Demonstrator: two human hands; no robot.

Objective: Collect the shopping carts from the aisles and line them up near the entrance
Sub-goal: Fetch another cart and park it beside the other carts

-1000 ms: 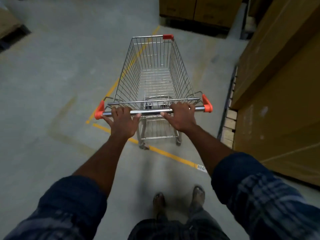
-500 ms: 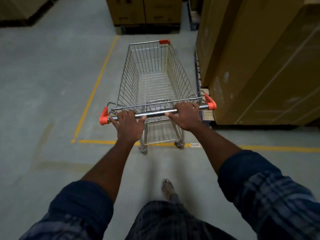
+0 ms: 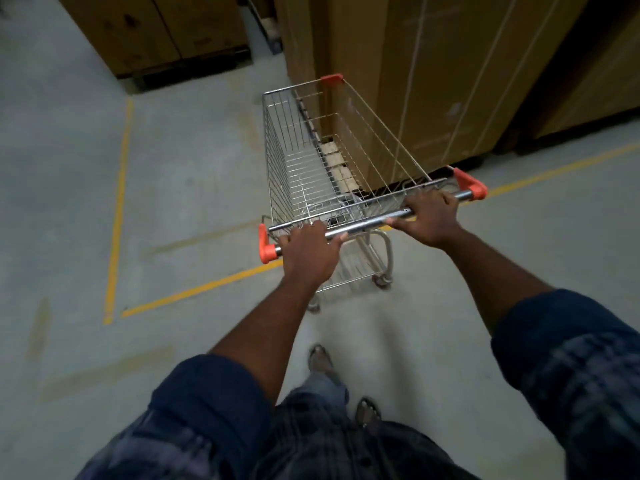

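Note:
An empty wire shopping cart (image 3: 304, 161) with orange corner caps stands on the concrete floor ahead of me, its handle bar slanting up to the right. My left hand (image 3: 308, 252) grips the metal bar near its left orange end. My right hand (image 3: 429, 216) grips the same bar near the right orange end. The cart's front right corner sits close to a tall cardboard box (image 3: 433, 81). Only this cart is in view.
Large cardboard boxes on pallets stand at the right and at the back left (image 3: 156, 29). A narrow gap runs between them. Yellow floor lines (image 3: 119, 202) mark a bay on the left. Open concrete floor lies to the left and behind the cart.
The cart has swung to the right and the view has turned with it. The tall boxes are now directly beside the cart's right side. Both hands keep their grip on the bar.

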